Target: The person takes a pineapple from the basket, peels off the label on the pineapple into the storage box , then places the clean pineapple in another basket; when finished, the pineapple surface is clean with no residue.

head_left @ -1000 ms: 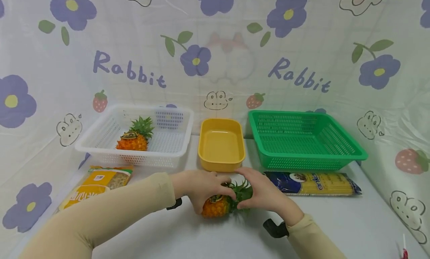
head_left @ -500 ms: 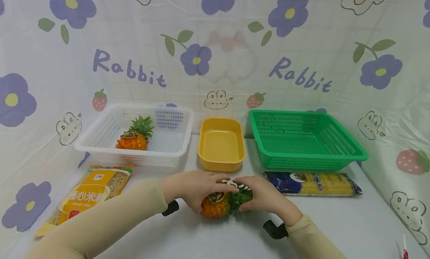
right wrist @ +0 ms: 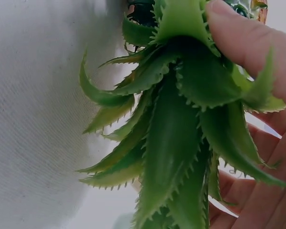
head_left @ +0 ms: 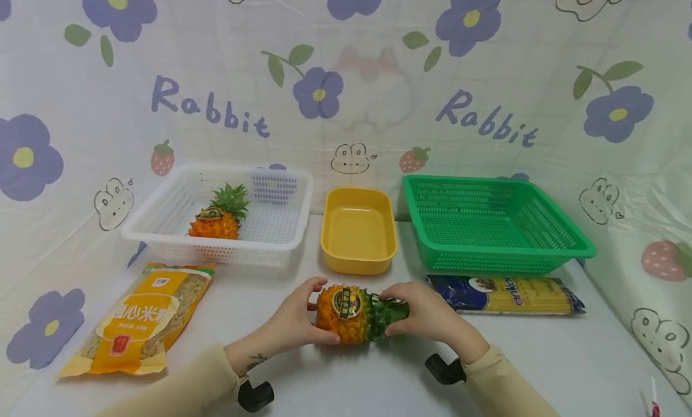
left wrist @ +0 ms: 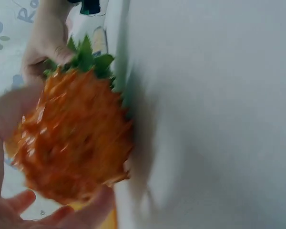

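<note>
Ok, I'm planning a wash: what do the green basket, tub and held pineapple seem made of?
Green basket: likely plastic, semi-matte, with walls pierced by even slots. Tub: likely plastic, smooth, with a soft sheen inside. Held pineapple: perhaps glossy plastic, as it shines like lacquer close up; real fruit isn't ruled out.

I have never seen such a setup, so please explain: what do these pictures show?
There is no machine here: a person works bare-handed. The wide pictures are taken from the head, the close ones from the left and right wrists. The left hand holds a pineapple by its orange body, the right hand by its leaves. On the white table stand a white basket with a second pineapple inside, a yellow tray and a green basket. An orange bag and a blue-and-yellow packet lie nearer the person.
</note>
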